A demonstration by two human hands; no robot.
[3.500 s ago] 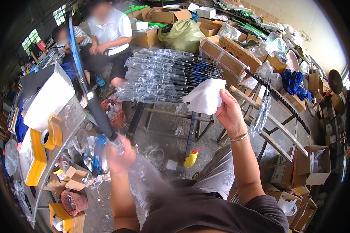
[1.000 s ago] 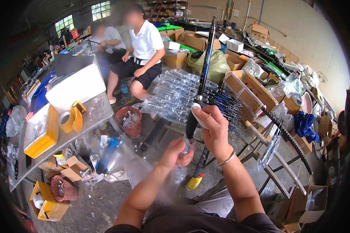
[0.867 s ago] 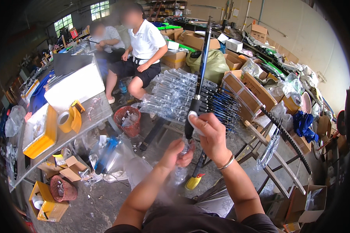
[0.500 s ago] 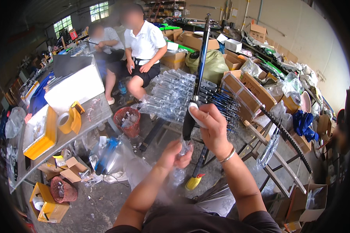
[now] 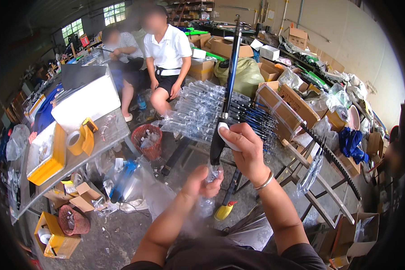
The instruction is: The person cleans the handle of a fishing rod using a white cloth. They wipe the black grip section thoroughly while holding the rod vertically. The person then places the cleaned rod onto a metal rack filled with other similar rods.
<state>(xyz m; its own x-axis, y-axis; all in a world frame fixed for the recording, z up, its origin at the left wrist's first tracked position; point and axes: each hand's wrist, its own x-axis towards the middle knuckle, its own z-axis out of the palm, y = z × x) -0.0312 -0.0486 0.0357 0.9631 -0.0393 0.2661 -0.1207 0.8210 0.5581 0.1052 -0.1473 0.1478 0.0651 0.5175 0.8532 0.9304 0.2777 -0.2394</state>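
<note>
A black-and-blue fishing rod point(image 5: 231, 83) stands nearly upright in front of me, its tip end leaning slightly right. My right hand point(image 5: 246, 148) is closed on it just above the dark handle point(image 5: 216, 150), with a white pad or piece point(image 5: 225, 133) under the thumb; what that piece is I cannot make out. Below, my left hand point(image 5: 202, 183) pinches clear plastic film point(image 5: 206, 204) around the handle's butt end. Beyond my hands lie several film-wrapped rods point(image 5: 193, 112) on a stand, with bare blue-black rod ends point(image 5: 262, 128) at their right.
A table point(image 5: 96, 150) at left carries a white foam box point(image 5: 87, 99) and yellow tape rolls point(image 5: 75, 143). A red basket point(image 5: 147, 144) stands on the floor. Two people sit behind; one wears a white shirt point(image 5: 168, 49). Wooden trestle point(image 5: 321, 184) and cartons point(image 5: 285, 105) are at right.
The rod has shifted slightly left and turned a little more upright, both hands staying on it. The white-shirted person's hands have dropped onto the thighs.
</note>
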